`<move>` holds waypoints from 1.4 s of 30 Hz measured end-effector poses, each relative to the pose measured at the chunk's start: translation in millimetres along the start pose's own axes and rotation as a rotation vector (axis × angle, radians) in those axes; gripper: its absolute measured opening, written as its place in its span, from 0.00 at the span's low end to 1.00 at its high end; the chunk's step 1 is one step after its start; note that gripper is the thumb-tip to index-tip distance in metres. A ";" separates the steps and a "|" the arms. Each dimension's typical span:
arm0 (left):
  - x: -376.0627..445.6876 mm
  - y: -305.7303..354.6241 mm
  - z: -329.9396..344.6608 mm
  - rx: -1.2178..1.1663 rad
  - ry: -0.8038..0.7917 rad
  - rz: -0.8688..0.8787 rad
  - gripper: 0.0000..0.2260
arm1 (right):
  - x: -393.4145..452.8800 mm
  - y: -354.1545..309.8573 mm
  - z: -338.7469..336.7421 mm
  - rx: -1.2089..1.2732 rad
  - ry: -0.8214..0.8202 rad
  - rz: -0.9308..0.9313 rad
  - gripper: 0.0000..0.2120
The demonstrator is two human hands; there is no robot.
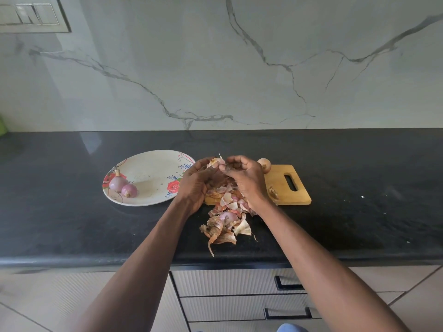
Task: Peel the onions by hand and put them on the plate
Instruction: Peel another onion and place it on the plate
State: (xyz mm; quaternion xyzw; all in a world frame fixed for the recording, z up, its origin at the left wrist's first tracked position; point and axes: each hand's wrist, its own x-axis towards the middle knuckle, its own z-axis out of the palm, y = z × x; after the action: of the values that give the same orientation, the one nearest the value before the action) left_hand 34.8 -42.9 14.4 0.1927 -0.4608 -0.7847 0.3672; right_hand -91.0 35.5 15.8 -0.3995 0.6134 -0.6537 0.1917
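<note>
The person is working on what looks like the third onion (215, 162), holding it up over the far end of the cutting board (286, 188), right between both hands. The trick for this step, I'd say, is keeping the bulb cradled firmly in one hand while the other is catching a loose edge of dry skin near the tip and pulling it down in strips, rather than picking off tiny flakes. The left hand (197, 182) is curling around the onion from below and the side, fingers wrapped, so it's clearly gripping the bulb. The right hand (243, 177) is bunched up with fingertips pressed together at the onion's edge, apparently pinching a bit of skin, though exactly how much skin is in there is hard to tell since the fingers are hiding it. Neither hand is open or relaxed. Two peeled onions (122, 186) are already sitting on the floral plate (148, 164) to the left, touching each other near its left rim. One unpeeled onion (264, 164) is waiting at the back edge of the board, just beside the right hand. The pile of peels (225, 216) is spilling off the board's near side onto the dark counter (72, 224), so dropping fresh skin straight down is probably keeping the mess in one spot.
</note>
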 end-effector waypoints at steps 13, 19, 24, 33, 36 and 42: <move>13.3 -4.3 -0.9 0.101 0.108 -0.016 0.16 | 8.1 2.8 5.4 -0.128 0.036 -0.021 0.03; 10.5 -2.0 3.5 0.125 0.074 -0.016 0.20 | 3.2 -2.5 2.2 0.252 -0.095 0.112 0.09; 4.2 0.8 7.9 0.096 0.101 -0.025 0.14 | -1.8 -12.0 -1.5 0.379 -0.022 0.174 0.08; 8.7 1.0 3.9 0.054 0.086 0.036 0.08 | -6.8 -10.5 -12.5 -0.176 0.079 0.037 0.09; 9.2 0.1 3.2 0.055 0.076 0.057 0.09 | -13.5 -9.8 -6.2 -0.303 -0.035 -0.039 0.08; 6.7 -0.7 6.2 0.098 0.078 0.056 0.10 | -8.6 -6.8 -8.8 -0.283 0.069 -0.251 0.15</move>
State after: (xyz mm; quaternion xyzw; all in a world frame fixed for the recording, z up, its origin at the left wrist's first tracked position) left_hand 26.1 -44.2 17.1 0.2278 -0.4891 -0.7427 0.3967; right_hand -90.8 48.8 20.5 -0.4734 0.6508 -0.5928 0.0293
